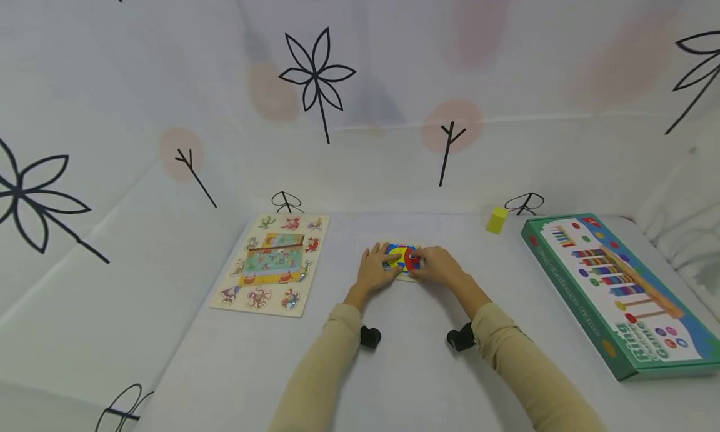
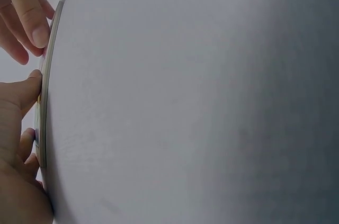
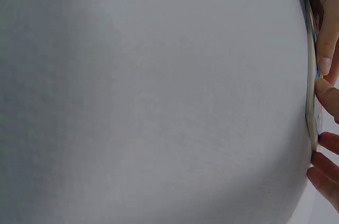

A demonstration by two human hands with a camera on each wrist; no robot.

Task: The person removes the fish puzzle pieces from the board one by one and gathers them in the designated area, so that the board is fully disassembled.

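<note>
Basically we have the small flat wooden puzzle board with blue, yellow and red pieces point(image 1: 400, 260) lying mid-table on the white cloth-covered table point(image 1: 405, 369). Our left hand point(image 1: 375, 271) and right hand point(image 1: 441, 266) rest on it with fingers flattened, pressing rather than clutching. It looks light, stiff and thin, and the loose pieces may slip, so we judge the edges the best place to hold.

Leaf-print white cloth backdrop point(image 1: 360, 75)

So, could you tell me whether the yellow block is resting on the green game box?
No, the yellow block stands on the table, left of the green game box.
</note>
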